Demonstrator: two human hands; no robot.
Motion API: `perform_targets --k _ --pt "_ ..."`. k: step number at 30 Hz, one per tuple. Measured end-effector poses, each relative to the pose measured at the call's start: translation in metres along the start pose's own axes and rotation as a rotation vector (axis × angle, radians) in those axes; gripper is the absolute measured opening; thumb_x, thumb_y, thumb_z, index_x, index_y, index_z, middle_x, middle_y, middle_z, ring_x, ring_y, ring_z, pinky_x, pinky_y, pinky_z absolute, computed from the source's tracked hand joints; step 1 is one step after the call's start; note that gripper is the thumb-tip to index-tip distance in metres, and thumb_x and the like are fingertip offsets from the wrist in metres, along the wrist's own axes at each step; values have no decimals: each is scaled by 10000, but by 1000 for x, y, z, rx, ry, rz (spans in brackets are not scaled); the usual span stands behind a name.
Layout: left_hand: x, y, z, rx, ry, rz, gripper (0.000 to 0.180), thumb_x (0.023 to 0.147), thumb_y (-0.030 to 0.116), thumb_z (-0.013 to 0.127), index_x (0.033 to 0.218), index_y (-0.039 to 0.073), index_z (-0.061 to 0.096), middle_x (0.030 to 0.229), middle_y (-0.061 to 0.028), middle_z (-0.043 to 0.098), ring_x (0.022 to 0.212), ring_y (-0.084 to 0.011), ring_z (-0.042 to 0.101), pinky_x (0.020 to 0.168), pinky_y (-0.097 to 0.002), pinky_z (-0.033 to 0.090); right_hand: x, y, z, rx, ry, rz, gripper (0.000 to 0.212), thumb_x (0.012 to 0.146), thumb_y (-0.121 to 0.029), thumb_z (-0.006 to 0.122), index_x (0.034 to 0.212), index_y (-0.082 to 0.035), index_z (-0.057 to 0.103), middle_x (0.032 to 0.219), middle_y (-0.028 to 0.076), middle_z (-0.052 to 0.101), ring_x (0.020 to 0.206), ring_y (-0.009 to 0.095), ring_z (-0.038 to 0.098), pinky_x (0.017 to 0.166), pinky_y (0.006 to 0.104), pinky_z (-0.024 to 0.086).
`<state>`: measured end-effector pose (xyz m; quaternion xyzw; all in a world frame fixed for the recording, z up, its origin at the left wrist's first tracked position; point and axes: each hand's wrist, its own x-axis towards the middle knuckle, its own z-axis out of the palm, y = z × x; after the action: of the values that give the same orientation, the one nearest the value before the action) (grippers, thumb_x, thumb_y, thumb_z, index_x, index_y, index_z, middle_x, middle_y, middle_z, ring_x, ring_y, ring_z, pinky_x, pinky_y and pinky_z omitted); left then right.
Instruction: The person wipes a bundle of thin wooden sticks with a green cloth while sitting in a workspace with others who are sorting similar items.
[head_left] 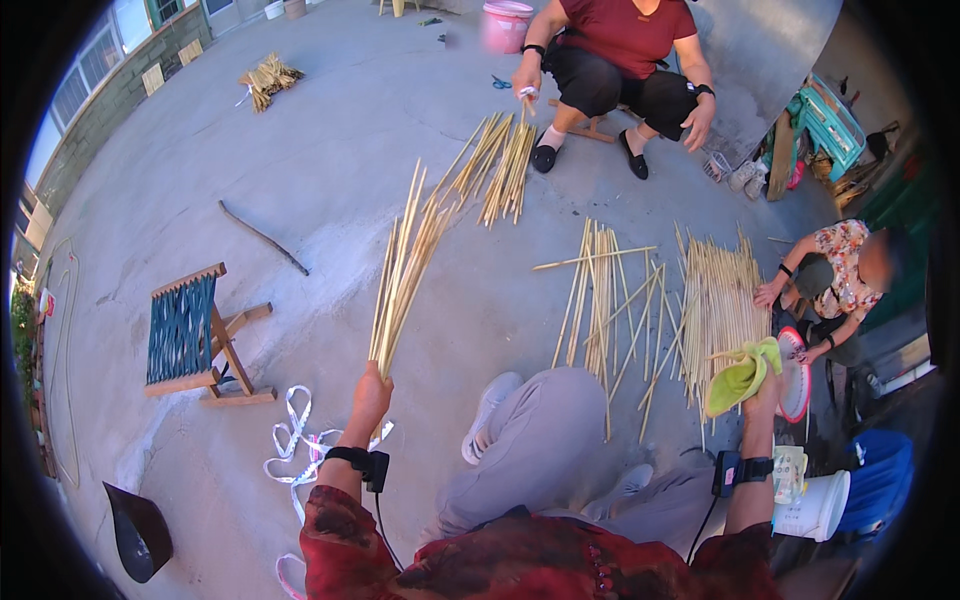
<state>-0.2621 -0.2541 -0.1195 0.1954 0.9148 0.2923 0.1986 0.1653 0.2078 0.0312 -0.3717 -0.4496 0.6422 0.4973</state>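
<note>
My left hand [369, 396] is closed around the lower end of a bundle of dry, straw-coloured stalks [408, 265], which fans out away from me. In my right hand [762, 393] is a crumpled yellow-green cloth [742, 377], held just above the near end of a wide row of stalks [725, 300] on the ground. Looser stalks [602, 290] lie to the left of that row, some crossing each other. A tangle of white ribbon [290, 440] rests on the concrete beside my left forearm.
A seated person [630, 45] ahead has a hand above more stalk bunches [510, 180]. Another person [845, 270] crouches at right, by a red-rimmed basin [795, 375]. A folding stool [185, 330], stick [263, 237] and dark container [138, 532] are left; a white bucket [812, 505] stands lower right.
</note>
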Motion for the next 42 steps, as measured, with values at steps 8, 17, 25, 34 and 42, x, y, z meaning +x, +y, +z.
perform_targets --k 8,17,25,34,42 --pt "79 -47 65 55 210 -212 184 756 56 514 888 6 396 823 -223 549 782 -408 534 679 -471 431 -77 25 38 -164 202 159 280 793 -22 496 1069 16 466 918 131 564 779 252 592 666 348 507" --pt "121 -83 103 345 323 -169 307 658 129 659 871 49 453 937 -100 507 932 -287 456 777 -398 371 -92 67 63 -322 217 285 292 778 17 490 1068 26 462 936 125 563 802 253 588 696 347 503" --pt "115 -74 102 383 369 -182 552 622 156 698 1081 61 406 1183 -89 359 1064 -276 391 839 -389 346 -84 80 85 -342 135 360 289 787 1 488 1073 32 464 955 136 568 826 254 590 717 349 504" --pt "126 -56 102 387 219 -301 421 653 58 625 1014 51 409 947 -117 497 925 -283 472 732 -391 412 -87 89 95 -352 130 366 330 761 48 485 1089 23 463 961 125 560 829 250 588 710 347 509" --pt "96 -85 114 326 212 -368 256 680 35 579 869 32 406 851 -163 530 814 -332 532 702 -418 444 -97 89 98 -332 118 434 337 759 52 478 1094 21 459 963 124 558 834 248 587 713 343 506"
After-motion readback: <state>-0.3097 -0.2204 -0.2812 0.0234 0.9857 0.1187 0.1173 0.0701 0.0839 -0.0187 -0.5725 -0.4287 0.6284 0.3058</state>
